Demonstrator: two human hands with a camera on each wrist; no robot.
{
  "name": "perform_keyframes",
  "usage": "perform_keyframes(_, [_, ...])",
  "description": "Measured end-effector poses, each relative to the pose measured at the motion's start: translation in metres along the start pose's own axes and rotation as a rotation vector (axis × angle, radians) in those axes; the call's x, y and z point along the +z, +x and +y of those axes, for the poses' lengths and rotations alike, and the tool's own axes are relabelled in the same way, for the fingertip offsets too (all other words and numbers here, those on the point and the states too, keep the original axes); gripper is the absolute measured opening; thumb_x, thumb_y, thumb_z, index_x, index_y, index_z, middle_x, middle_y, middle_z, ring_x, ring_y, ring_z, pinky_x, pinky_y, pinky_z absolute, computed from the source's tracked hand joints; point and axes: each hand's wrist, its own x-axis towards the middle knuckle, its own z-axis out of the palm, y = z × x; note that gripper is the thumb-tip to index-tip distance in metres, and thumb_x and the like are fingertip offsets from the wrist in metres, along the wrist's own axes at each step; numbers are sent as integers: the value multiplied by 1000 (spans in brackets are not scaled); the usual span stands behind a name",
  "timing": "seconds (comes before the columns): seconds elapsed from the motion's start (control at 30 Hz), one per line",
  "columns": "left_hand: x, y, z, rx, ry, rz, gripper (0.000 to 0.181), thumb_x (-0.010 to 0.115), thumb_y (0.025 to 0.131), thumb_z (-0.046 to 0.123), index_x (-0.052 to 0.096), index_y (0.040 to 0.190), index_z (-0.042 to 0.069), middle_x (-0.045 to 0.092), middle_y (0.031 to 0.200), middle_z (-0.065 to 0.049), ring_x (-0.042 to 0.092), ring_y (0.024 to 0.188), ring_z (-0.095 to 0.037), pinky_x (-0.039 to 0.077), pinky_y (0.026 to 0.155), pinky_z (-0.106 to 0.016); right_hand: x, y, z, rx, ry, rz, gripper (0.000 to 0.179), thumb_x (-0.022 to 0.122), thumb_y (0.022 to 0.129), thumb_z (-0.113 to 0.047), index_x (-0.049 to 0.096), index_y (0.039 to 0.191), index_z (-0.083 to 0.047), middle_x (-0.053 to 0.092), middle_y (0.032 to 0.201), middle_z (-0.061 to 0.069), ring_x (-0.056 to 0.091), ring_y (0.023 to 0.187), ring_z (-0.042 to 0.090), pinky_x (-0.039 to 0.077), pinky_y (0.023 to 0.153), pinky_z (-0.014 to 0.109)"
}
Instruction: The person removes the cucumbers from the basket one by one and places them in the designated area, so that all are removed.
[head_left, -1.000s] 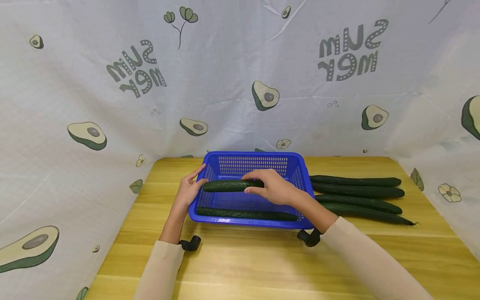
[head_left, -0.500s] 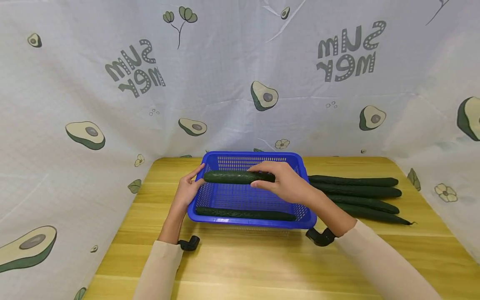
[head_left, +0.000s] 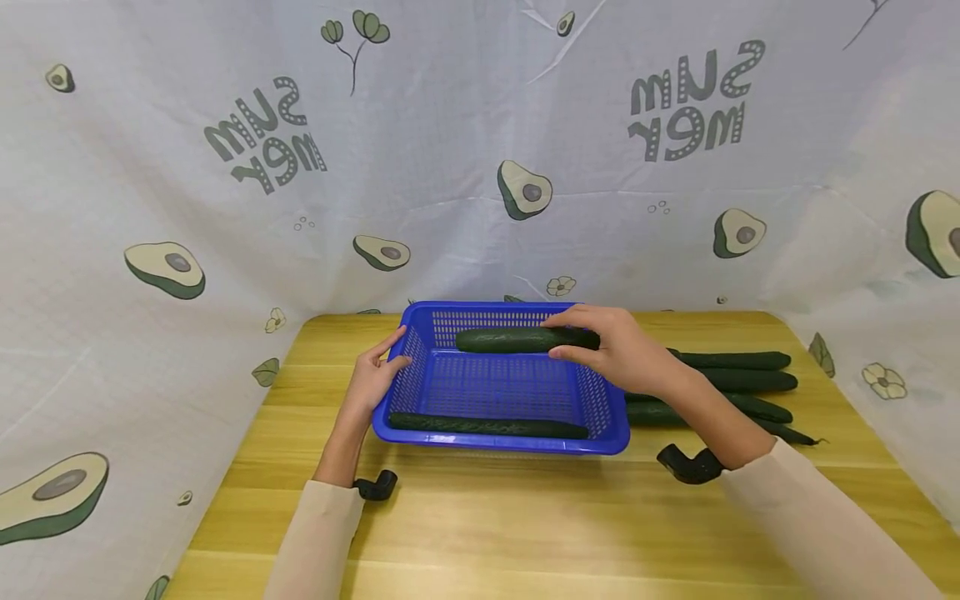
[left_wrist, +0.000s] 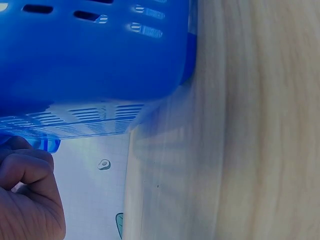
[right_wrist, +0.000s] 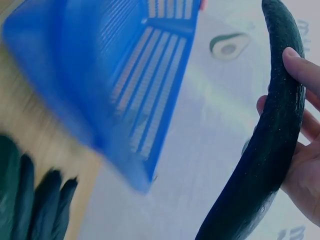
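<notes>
My right hand (head_left: 626,350) grips a long dark green cucumber (head_left: 498,340) near its right end, fingers behind and thumb in front. In the head view the cucumber overlaps the back part of a blue plastic basket (head_left: 480,442). The right wrist view shows this cucumber (right_wrist: 272,135) raised off to one side of the basket (right_wrist: 170,100). My left hand (head_left: 372,379) holds the basket's left rim, thumb over the inside; in the left wrist view its fingers (left_wrist: 30,167) curl under the rim. Along the basket's front wall lies another cucumber (head_left: 487,426).
Several cucumbers (head_left: 750,381) lie side by side on the wooden table (head_left: 487,525), right of the basket; the right forearm partly covers them. A white curtain (head_left: 450,125) printed with avocados hangs behind and at both sides. Black camera mounts (head_left: 377,486) sit at both wrists.
My right hand has carried the cucumber to the right and farther back, away from the left rim. The left hand keeps its hold on the basket, which has hardly moved.
</notes>
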Motion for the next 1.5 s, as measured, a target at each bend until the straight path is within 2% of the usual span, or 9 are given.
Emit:
perform_keyframes(0.3, [-1, 2, -1, 6, 16, -5, 57, 67, 98, 17, 54, 150, 37, 70, 66, -12, 72, 66, -22, 62, 62, -30, -17, -41, 38, 70, -99, 45, 35, 75, 95, -19, 70, 130, -14, 71, 127, 8, 63, 113, 30, 56, 85, 51])
perform_keyframes(0.53, [-1, 2, -1, 1, -7, -9, 59, 66, 98, 15, 53, 151, 37, 74, 110, -30, 76, 76, -26, 63, 64, -34, -31, -74, 59, 137, -137, 55, 34, 75, 95, -20, 70, 128, -16, 71, 126, 10, 64, 113, 34, 55, 91, 59])
perform_keyframes(0.67, [-2, 2, 1, -5, 0, -12, 58, 66, 98, 17, 53, 150, 39, 74, 111, -30, 77, 78, -27, 64, 65, -34, -37, -94, 71, 143, -173, 96, 36, 77, 93, -19, 71, 128, -16, 71, 127, 10, 65, 114, 36, 55, 89, 59])
perform_keyframes(0.77, [-4, 2, 3, -2, 8, -6, 58, 66, 98, 16, 53, 150, 39, 76, 101, -26, 75, 73, -24, 63, 63, -32, -41, -106, 79, 147, -203, 115, 38, 79, 92, -19, 71, 128, -16, 71, 127, 9, 65, 115, 34, 55, 90, 51])
perform_keyframes(0.93, [-7, 1, 9, -23, 1, -14, 59, 65, 100, 14, 50, 153, 36, 75, 98, -30, 75, 72, -25, 63, 63, -32, -47, -128, 96, 180, -224, 123, 39, 80, 91, -20, 71, 128, -17, 71, 127, 12, 63, 111, 32, 50, 84, 14])
perform_keyframes(1.03, [-6, -3, 16, -37, 0, -29, 61, 63, 100, 12, 48, 155, 32, 72, 104, -36, 76, 76, -30, 64, 65, -35, -50, -143, 108, 206, -220, 136, 41, 81, 90, -19, 70, 129, -17, 70, 128, 15, 63, 105, 5, 44, 75, 8])
perform_keyframes(1.17, [-3, -11, 27, -48, 19, -39, 61, 62, 100, 9, 47, 156, 26, 69, 109, -39, 76, 78, -34, 64, 67, -38, -50, -161, 123, 220, -225, 156, 43, 83, 87, -18, 71, 128, -19, 70, 126, 6, 41, 102, -26, 45, 65, 16])
perform_keyframes(1.3, [0, -19, 33, -52, 40, -44, 60, 62, 100, 10, 47, 156, 25, 71, 105, -37, 76, 77, -33, 64, 68, -37, -46, -174, 130, 217, -222, 146, 42, 85, 84, -18, 73, 124, -22, 68, 122, -6, 49, 97, -22, 47, 58, 20])
perform_keyframes(1.5, [0, -20, 35, -48, 29, -42, 61, 63, 99, 9, 47, 156, 25, 73, 92, -33, 75, 71, -30, 64, 63, -36, -36, -181, 134, 169, -258, 105, 43, 87, 81, -18, 74, 121, -23, 75, 115, 5, 50, 105, -21, 51, 71, 15])
